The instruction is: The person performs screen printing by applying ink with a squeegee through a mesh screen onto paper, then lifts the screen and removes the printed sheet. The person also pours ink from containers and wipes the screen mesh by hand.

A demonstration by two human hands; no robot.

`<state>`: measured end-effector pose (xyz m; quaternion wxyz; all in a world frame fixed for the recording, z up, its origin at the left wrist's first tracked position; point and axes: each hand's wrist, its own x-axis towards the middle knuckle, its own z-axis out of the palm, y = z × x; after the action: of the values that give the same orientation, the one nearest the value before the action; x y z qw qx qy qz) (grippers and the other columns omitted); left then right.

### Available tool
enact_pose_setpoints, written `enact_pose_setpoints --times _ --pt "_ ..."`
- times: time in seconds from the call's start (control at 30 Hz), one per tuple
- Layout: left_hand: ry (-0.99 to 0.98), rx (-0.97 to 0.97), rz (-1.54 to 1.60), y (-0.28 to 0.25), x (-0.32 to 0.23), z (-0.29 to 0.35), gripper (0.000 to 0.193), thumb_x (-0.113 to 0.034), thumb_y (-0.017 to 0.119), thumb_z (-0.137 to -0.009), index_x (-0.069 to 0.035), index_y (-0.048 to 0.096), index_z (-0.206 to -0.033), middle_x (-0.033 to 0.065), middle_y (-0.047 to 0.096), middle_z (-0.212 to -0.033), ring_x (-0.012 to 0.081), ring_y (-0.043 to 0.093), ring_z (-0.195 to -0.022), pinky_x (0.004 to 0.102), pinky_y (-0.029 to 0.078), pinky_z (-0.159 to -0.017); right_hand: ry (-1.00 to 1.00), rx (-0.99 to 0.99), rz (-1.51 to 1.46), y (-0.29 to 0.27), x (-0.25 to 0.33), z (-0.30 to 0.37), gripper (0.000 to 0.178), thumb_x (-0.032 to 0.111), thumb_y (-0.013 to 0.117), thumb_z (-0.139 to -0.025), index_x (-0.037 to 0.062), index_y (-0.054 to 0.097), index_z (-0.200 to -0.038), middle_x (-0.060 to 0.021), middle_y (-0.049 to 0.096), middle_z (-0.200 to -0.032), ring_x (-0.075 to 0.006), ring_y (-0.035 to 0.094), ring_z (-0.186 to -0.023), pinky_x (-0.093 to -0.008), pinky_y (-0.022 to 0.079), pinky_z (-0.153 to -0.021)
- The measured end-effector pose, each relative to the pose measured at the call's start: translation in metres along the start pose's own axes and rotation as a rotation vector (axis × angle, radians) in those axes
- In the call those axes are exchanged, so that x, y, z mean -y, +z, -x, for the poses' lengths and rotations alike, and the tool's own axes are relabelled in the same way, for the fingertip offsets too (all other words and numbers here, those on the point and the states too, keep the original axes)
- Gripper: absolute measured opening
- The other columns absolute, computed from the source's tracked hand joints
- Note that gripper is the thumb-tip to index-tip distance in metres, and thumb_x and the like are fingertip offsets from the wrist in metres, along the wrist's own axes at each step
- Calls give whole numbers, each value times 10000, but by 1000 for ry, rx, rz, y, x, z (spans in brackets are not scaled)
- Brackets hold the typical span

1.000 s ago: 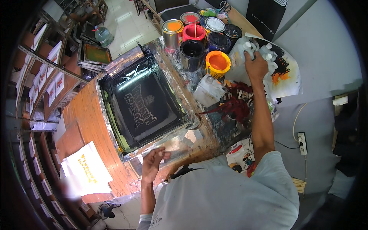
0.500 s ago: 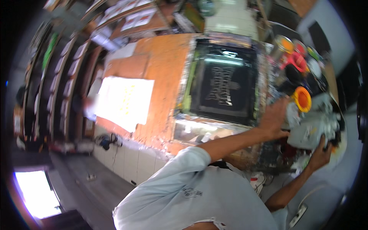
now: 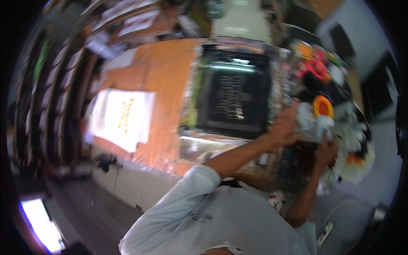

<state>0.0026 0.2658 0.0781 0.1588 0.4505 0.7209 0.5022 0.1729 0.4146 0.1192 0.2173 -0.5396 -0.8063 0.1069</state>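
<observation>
Orange worktable (image 3: 165, 85), white printed sheet (image 3: 121, 117) left; both hands (image 3: 306, 136) clutching a crumpled white rag (image 3: 312, 123).

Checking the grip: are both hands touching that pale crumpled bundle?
Touching. The head view shows the left hand and right hand pressed against the pale bundle, though motion blur hides the fingers.

A long orange-brown wooden workbench (image 3: 165, 85) is carrying everything. A dark rectangular printing screen in a frame (image 3: 233, 95) is lying flat on it, a white sheet with an orange print (image 3: 121, 119) is lying to its left, and several open round ink cans (image 3: 316, 70) are standing at its right.
</observation>
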Motion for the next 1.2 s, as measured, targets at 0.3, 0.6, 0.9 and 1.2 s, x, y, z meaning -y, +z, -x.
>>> enact_pose_setpoints --times 0.3,0.6,0.9,1.2 --pt "-79 33 -107 -12 -15 -2 1162 -247 846 -732 57 89 -1560 315 411 -1446 456 433 -1345 480 360 -1143 -335 -258 -172 -10 39 8 292 226 771 -848 23 680 -1037 -148 654 -840 -359 651 -734 -442 509 -642" --pt "-54 30 -90 -11 -13 0 1176 -288 869 -723 92 116 -1542 320 404 -1482 455 426 -1368 480 358 -1133 -577 -56 -326 -19 85 9 150 107 663 -856 38 651 -988 -150 620 -865 -375 637 -800 -468 508 -689" --pt "200 -92 -178 -38 -42 -19 1273 -355 917 -674 80 106 -1553 298 248 -1588 444 267 -1478 478 240 -1214 -680 74 -157 -37 56 -35 206 158 680 -861 15 679 -1009 -163 664 -893 -377 676 -840 -471 543 -731" --pt "277 103 -614 -6 -93 -47 988 -454 828 -743 46 371 -1462 160 535 -1428 346 414 -1409 744 72 -1129 -619 333 37 -23 60 -59 172 140 691 -809 -30 698 -831 -231 692 -781 -408 700 -780 -488 555 -697"
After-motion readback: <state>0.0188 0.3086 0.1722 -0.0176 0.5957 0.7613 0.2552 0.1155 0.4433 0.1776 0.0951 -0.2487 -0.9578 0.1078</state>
